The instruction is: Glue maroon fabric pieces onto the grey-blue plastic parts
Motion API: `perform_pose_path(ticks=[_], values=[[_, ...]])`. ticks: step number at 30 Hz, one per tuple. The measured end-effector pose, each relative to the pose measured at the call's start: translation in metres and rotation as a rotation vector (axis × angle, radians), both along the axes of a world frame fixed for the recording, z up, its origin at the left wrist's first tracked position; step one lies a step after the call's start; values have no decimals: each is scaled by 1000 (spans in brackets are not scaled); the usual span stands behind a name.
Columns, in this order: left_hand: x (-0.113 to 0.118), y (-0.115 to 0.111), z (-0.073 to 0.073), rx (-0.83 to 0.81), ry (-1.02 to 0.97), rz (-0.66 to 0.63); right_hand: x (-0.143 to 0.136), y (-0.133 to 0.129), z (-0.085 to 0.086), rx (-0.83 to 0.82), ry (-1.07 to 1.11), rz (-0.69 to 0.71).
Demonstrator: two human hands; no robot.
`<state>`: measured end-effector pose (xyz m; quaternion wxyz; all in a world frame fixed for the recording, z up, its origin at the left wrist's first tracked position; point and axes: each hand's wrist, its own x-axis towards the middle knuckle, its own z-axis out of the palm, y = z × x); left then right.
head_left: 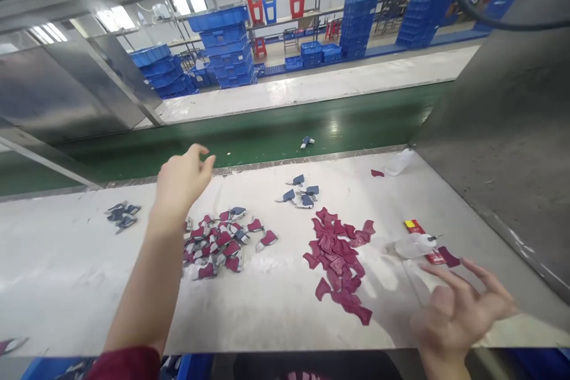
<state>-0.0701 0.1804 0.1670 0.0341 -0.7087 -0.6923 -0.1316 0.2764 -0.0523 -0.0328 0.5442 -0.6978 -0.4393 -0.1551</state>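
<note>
So from my end of the feed, down past the near edge of the table there's a blue bin (196, 366) at lower left with dark and pale pieces in it, and part of another blue bin (541, 362) at lower right, contents too cut off for me to make out. A clear bottle (414, 246) with a thin metal tip lies across a red-and-yellow box (416, 226), and a second bottle (399, 161) lies near the far right corner beside a small maroon scrap (377, 173). My right hand (463, 309) is blurry, fingers spread, with a maroon piece (448, 256) right at the fingertips; can't tell if it's actually pinched. The rest of the maroon pieces (336, 255) are heaped mid-table. My left hand (184, 175) hangs over the far side, thumb and fingers apart, above a pile of maroon-and-white parts (218, 243), with little navy clusters either side. The tabletop (271, 303) is whitish and scuffed, then there's a shiny green strip (267, 142) with one navy part on it, and blue crate stacks (227, 41) plus red and blue stools beyond.
</note>
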Motion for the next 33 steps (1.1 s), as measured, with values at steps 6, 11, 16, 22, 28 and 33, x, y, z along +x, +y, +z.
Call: perform_pose_path(ticks=[6, 11, 16, 22, 28, 33], values=[[115, 111, -52, -124, -88, -278, -1, 11, 3, -221, -133, 92], [162, 159, -106, -215, -147, -232, 4, 23, -11, -294, -175, 155], [171, 169, -112, -207, -227, -235, 0, 26, -8, -205, -170, 89], [144, 111, -86, -198, -360, -382, -1, 20, -1, -4, -201, 69], [76, -63, -97, -247, -465, -474, -1, 5, -15, 257, -41, 130], [61, -166, -164, -261, -623, -464, -17, -7, -8, 218, 108, 26]])
